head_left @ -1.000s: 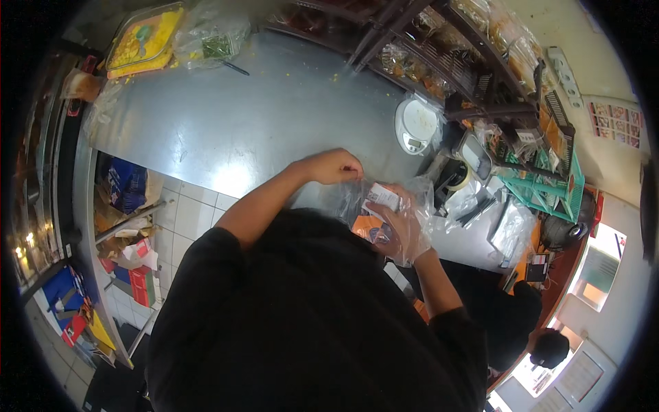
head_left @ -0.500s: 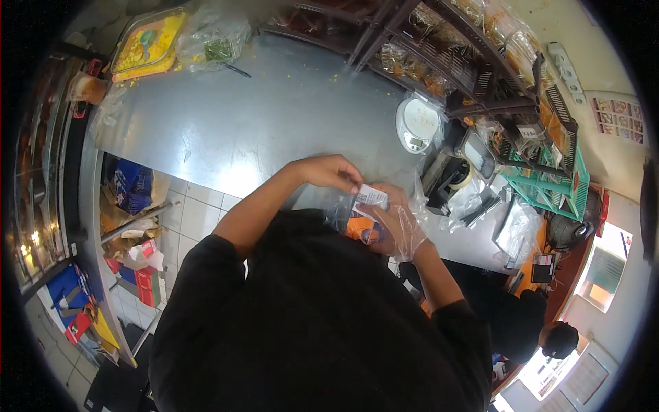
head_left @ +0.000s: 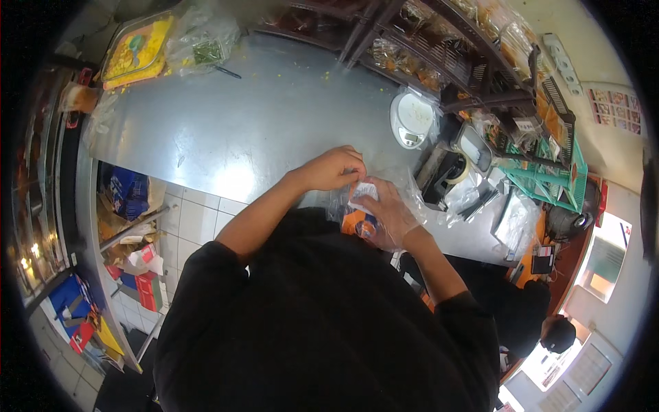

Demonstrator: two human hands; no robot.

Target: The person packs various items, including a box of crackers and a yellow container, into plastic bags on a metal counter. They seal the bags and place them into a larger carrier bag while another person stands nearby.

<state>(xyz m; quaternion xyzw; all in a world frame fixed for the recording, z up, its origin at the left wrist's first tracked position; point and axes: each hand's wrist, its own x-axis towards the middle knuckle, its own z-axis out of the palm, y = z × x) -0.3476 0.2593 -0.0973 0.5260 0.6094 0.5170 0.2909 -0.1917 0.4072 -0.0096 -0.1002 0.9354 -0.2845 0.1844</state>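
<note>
Overhead view of a person in black at a steel worktable [head_left: 206, 117], both bare hands meeting at the table's near edge, close to the chest. R hand [head_left: 392, 214] is wrapped round an orange packet [head_left: 353, 222] w/ a white printed label [head_left: 364, 193] at its upper end; R thumb lies across the label, fingers behind, so it's a firm-looking grasp. Clear plastic film [head_left: 423, 211] bunches round R hand & spreads beyond it; can't tell if it's a bag or a loose glove. L hand [head_left: 335, 169] comes in from the other side, fingers bent, tips bunched at the label's top edge; can't tell if they pinch label, film or nothing. Change: approx half a sec ago L fingers were more extended over the label's corner; now they're curled in at the top. That puts the handling, as I judge it, at the packet's label end, w/ R steadying & L doing the fine work. Nearby: white kitchen scale [head_left: 414, 117] ahead & to the right, tape roll [head_left: 458, 172] to the right, teal plastic basket [head_left: 549, 180] farther right. Far left: bag of greens [head_left: 207, 52] w/ a dark pen [head_left: 228, 72] just beside. Co-worker [head_left: 511, 305] in black, lower right.
</note>
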